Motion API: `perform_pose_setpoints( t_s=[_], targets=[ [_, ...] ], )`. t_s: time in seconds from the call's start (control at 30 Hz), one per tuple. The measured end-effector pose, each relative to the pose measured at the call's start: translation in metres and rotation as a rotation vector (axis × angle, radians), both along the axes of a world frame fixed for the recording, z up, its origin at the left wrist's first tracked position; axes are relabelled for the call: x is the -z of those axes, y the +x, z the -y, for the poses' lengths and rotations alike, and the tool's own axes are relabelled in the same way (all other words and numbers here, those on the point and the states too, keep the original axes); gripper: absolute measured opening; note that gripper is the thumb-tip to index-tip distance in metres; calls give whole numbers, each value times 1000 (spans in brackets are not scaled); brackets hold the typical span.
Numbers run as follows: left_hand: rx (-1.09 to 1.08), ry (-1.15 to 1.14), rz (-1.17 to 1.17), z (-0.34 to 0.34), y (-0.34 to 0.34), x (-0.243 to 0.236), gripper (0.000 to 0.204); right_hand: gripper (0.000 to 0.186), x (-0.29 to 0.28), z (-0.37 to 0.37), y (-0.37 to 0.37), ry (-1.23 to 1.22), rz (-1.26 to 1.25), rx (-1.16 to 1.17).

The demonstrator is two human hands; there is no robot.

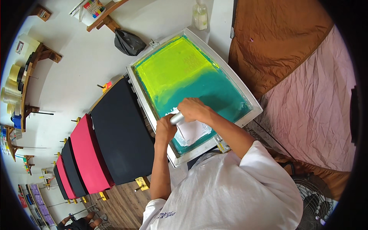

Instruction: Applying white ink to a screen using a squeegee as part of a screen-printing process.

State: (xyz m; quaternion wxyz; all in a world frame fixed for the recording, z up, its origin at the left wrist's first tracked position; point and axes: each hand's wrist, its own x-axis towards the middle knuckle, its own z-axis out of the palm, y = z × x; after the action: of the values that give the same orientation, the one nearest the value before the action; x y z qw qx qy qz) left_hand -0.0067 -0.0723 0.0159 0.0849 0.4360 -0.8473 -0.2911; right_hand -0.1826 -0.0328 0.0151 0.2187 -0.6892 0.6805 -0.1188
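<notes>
Both my hands grip a pale bar-shaped handle [176,118], apparently a squeegee's, over the near part of a screen-printing frame [255,110]. My left hand [165,129] is wrapped round its near left end. My right hand [194,109] is closed over the far right end. The mesh is yellow-green [172,63] at the far side and teal [224,92] nearer me, with a faint mark in the yellow part. White ink [186,143] lies on the mesh just below the handle. The tool's lower edge is hard to make out.
Left of the frame, a row of boards carries black cloth [120,134] and red cloth [90,153]. Metal clamps [222,143] hold the frame's near edge. A black bag [129,42] hangs beyond. Brown cloth [276,34] hangs right, a fan [314,199] below. Another person [82,222] sits lower left.
</notes>
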Motion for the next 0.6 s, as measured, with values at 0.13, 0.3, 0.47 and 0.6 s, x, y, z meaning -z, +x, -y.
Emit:
perform_pose_setpoints(
  t_s=[0.13,0.3,0.47,0.6],
  targets=[
    [12,-31,22,-11,1,1,44,24,9,-11,4,9,-17,-9],
    [-14,-70,-31,-33,3,3,47,17,18,-36,11,-132,10,37],
    [-19,-40,-50,-48,6,0,49,14,21,-55,16,-210,34,82],
    [-27,-40,-29,-63,7,-1,48,13,21,-69,19,-194,40,92]
  ],
)
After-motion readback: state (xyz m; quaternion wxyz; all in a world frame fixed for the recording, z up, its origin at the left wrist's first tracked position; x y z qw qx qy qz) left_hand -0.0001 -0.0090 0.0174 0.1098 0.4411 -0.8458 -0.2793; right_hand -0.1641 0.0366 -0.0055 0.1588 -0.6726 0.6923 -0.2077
